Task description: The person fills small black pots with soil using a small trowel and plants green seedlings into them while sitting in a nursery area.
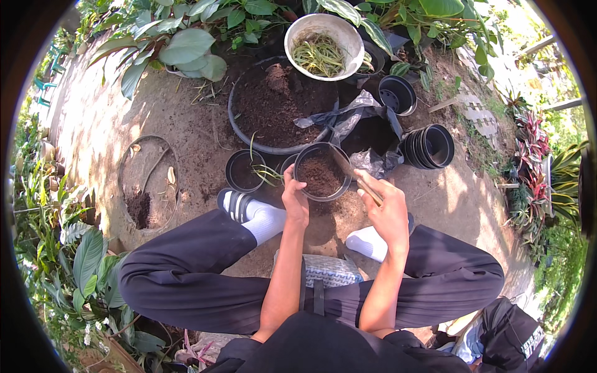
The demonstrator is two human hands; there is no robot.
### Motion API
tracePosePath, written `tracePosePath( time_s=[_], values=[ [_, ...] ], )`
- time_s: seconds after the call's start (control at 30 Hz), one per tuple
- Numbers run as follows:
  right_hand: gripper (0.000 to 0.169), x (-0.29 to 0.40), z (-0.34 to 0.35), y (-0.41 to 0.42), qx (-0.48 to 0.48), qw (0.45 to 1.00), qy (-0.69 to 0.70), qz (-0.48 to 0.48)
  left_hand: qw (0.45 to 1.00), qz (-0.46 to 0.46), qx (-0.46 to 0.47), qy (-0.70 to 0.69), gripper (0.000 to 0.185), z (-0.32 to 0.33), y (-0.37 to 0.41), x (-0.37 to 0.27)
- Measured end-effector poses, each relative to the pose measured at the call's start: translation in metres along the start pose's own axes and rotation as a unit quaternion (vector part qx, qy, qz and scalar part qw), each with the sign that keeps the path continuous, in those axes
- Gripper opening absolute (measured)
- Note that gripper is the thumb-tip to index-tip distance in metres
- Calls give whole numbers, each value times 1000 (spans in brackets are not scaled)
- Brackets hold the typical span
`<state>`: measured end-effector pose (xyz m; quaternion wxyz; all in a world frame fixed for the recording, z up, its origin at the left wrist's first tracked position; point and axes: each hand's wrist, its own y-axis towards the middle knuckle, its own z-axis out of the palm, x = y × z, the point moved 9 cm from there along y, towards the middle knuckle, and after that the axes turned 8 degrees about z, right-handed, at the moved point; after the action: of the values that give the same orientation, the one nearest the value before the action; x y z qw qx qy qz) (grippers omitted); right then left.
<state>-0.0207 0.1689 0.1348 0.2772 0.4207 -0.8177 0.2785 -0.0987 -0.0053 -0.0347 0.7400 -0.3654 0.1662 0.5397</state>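
My left hand grips the left rim of a black plastic pot that holds loose brown soil. In my right hand is the handle of a trowel, its blade reaching over the pot's right side. Just left stands another black pot with dark soil, thin green leaves hanging over its rim. Beyond them lies a wide, round basin of dark soil. A black plastic bag of dark soil is open to the right of the basin.
A white bowl of cut, thin-leaved plants stands behind the basin. Stacked black pots lie at the right, near another black pot. A round rim surrounds soil and dry leaves at the left. Potted plants border the ground.
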Motion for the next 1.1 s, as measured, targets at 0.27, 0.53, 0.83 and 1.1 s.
tracePosePath(
  time_s=[0.27,0.53,0.83,1.1],
  values=[
    [41,-6,11,3,48,990,129,-5,1000,3,18,-13,60,8,-2,-6],
    [40,-15,14,-1,122,982,140,26,1000,-16,15,-9,60,11,-5,-6],
    [40,7,34,0,133,981,143,-13,999,-25,25,-18,59,13,-5,-4],
    [42,3,11,2,8,997,64,-33,1000,-2,5,-23,59,7,-1,-5]
  ],
)
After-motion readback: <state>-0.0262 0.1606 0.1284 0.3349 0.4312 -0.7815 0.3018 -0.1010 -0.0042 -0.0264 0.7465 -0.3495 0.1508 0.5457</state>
